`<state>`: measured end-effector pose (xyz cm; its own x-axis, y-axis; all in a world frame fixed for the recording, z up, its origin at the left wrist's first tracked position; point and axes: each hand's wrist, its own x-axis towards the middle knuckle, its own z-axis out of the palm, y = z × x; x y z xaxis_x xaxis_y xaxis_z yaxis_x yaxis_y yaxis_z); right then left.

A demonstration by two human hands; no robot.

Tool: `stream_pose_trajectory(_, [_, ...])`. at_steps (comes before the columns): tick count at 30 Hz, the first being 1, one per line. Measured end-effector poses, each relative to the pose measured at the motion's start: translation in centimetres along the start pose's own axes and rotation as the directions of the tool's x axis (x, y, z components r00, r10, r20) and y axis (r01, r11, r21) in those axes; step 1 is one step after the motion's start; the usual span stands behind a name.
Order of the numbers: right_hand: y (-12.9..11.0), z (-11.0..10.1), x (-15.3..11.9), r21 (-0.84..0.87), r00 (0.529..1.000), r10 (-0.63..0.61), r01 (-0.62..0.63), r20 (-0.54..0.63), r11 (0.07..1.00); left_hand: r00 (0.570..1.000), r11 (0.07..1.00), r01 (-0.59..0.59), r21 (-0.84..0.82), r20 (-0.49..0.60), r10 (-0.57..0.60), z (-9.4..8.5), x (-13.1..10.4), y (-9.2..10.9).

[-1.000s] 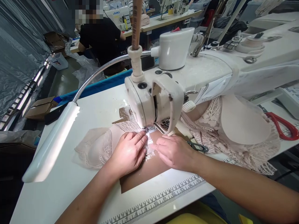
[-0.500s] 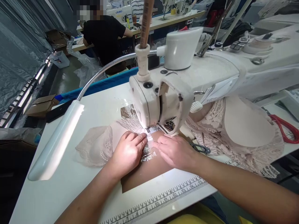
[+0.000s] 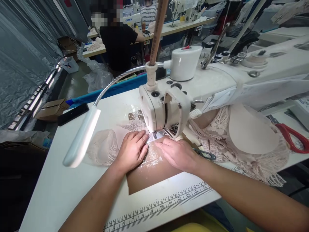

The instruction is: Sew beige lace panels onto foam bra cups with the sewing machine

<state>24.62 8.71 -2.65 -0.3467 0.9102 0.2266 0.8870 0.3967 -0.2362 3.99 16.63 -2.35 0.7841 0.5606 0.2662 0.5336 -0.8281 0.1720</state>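
Note:
My left hand [image 3: 133,149] lies palm down with its fingers stretched out, on a pale pink lace bra piece [image 3: 103,146] just left of the presser foot [image 3: 158,134]. The piece's cup spreads out to the left of the hand, and its edge by the needle is hidden under my fingers. On the right, my right hand [image 3: 178,152] has its fingers curled and pressed together, with the index fingertip close in front of the presser foot. Whatever those fingers hold is hidden. Between the hands, shiny clear tape [image 3: 152,156] covers a brown sheet [image 3: 154,180] on the sewing machine table.
A lamp [image 3: 82,138] on a bendy neck hangs at the left. Right of the machine head [image 3: 156,106] lie another lace bra [image 3: 251,132], thread snips [image 3: 205,154] and red-handled scissors [image 3: 292,137]. A ruler strip [image 3: 159,206] runs along the front edge. A person in black [image 3: 118,45] sits behind.
The white lace edge that showed between my fingertips is no longer visible there, leaving taped sheet in view. My left hand lies flatter, its thumb more apart. The whole view has shifted slightly.

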Motion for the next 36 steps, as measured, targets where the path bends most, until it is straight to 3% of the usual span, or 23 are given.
stream_pose_trajectory(6, [-0.2,-0.4,0.4,0.071,0.999,0.003,-0.007,0.051,0.997,0.984,0.965,0.162,-0.204,-0.038,-0.173,0.1,0.0,-0.6])
stream_pose_trajectory(10, [-0.4,-3.1,-0.7,0.116,0.990,-0.017,0.000,0.141,0.993,0.961,0.913,0.253,-0.319,-0.026,-0.275,-1.2,-0.6,-0.6])
stream_pose_trajectory(13, [0.1,-5.7,-2.9,0.072,0.974,0.028,-0.046,0.223,0.996,0.981,0.889,0.184,-0.418,0.133,-0.140,-3.6,-2.1,1.5])
stream_pose_trajectory(16, [1.3,-6.9,-5.2,-0.087,0.950,0.147,-0.128,0.274,0.988,0.926,0.788,0.124,-0.603,0.356,0.126,-6.1,-3.7,4.2])
stream_pose_trajectory(18, [2.0,-6.8,-6.4,-0.188,0.935,0.196,-0.144,0.296,0.972,0.922,0.727,0.147,-0.671,0.360,0.146,-7.4,-4.3,4.9])
stream_pose_trajectory(21, [2.5,-6.0,-7.1,-0.271,0.928,0.205,-0.120,0.312,0.955,0.956,0.691,0.259,-0.675,0.279,-0.087,-7.7,-4.0,3.9])
stream_pose_trajectory(24, [2.6,-5.2,-6.9,-0.330,0.925,0.217,-0.108,0.313,0.938,0.895,0.675,0.446,-0.588,0.281,-0.346,-6.6,-2.8,1.7])
stream_pose_trajectory(28, [3.3,-4.7,-6.6,-0.328,0.949,0.205,-0.120,0.239,0.937,0.808,0.565,0.590,-0.577,0.421,-0.413,-5.0,-1.6,-0.2])
stream_pose_trajectory(32, [4.4,-4.7,-7.4,-0.222,0.991,0.135,-0.130,0.010,0.966,0.819,0.413,0.571,-0.710,0.460,-0.343,-4.4,-1.9,-0.1])
stream_pose_trajectory(36, [4.0,-5.1,-8.0,-0.115,0.971,0.114,-0.140,-0.209,0.983,0.837,0.307,0.529,-0.791,0.426,-0.345,-4.1,-2.3,0.5])
